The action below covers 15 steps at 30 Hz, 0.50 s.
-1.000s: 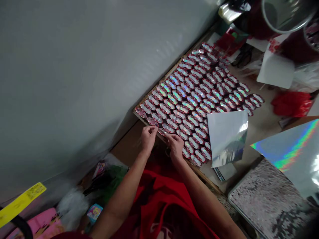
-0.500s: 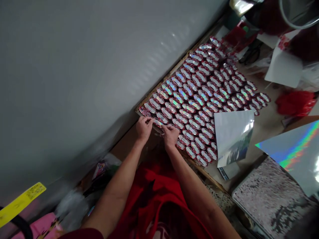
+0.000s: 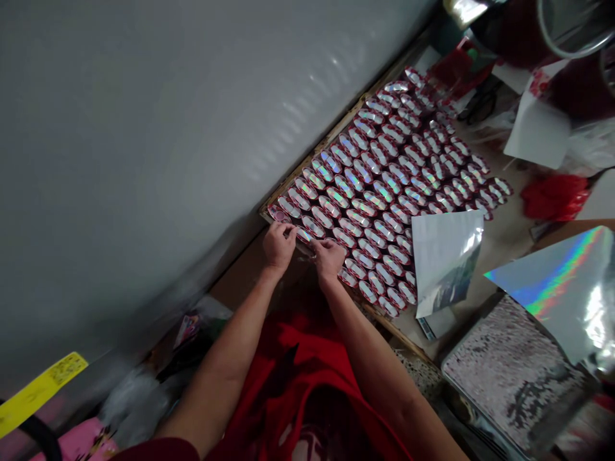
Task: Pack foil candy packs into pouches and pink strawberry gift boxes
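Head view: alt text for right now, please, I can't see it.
A person's left hand and right hand are at either end of a shiny oval by a table's edge, beside rows of similar ovals. Right of them lies a silvery sheet.

The left forearm [image 3: 225, 365] is slanting forward and inward from the lower left, while the right forearm [image 3: 379, 365] is slanting inward from the lower right, so the two are converging ahead of the body. The left hand [image 3: 279, 246] is curling, its fingers [image 3: 290, 232] drawing close to the thumb. The right hand [image 3: 329, 257] is bending its fingers too, their tips pointing toward the left hand. The hands are staying near each other without touching, backs facing up.
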Available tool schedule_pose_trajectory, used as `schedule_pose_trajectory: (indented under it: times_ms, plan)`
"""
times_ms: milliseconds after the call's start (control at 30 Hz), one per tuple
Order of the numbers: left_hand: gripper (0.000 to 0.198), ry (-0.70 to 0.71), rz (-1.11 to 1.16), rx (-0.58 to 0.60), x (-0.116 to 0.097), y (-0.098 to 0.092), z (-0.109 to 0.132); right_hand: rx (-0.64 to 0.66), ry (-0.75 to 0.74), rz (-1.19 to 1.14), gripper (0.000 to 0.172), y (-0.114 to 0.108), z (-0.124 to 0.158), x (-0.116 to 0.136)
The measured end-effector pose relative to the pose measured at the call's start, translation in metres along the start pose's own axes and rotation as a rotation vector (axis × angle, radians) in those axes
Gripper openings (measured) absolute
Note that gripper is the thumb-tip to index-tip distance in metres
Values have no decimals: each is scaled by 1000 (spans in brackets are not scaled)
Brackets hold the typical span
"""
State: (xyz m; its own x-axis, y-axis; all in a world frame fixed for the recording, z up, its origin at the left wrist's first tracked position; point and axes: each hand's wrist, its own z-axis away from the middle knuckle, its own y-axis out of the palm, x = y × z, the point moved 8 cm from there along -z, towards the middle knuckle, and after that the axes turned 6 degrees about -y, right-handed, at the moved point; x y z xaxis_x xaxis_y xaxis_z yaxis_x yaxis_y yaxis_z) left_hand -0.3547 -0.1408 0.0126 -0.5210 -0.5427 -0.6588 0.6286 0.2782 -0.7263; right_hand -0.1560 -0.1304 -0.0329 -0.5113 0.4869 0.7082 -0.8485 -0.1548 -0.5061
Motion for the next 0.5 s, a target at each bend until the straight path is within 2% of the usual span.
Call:
schedule_pose_trajectory:
  times_ms: [167, 233, 333, 367, 433, 500]
  plan:
    - [11, -35, 16, 22, -1, 2, 4, 10, 27, 78, 26, -2, 1, 6]
    - [8, -71, 27, -19, -3, -2, 2, 30, 66, 111, 28, -3, -1, 9]
    - [36, -152, 40, -127, -6, -13, -7, 76, 116, 151, 32, -6, -3, 12]
    - [39, -181, 43, -119, -6, -14, -11, 80, 122, 162, 31, -8, -4, 13]
    - [31, -221, 65, -38, -6, -10, -16, 64, 102, 159, 29, -13, -5, 16]
    - [25, -241, 130, 31, -3, -10, -12, 38, 39, 102, 32, -16, -5, 20]
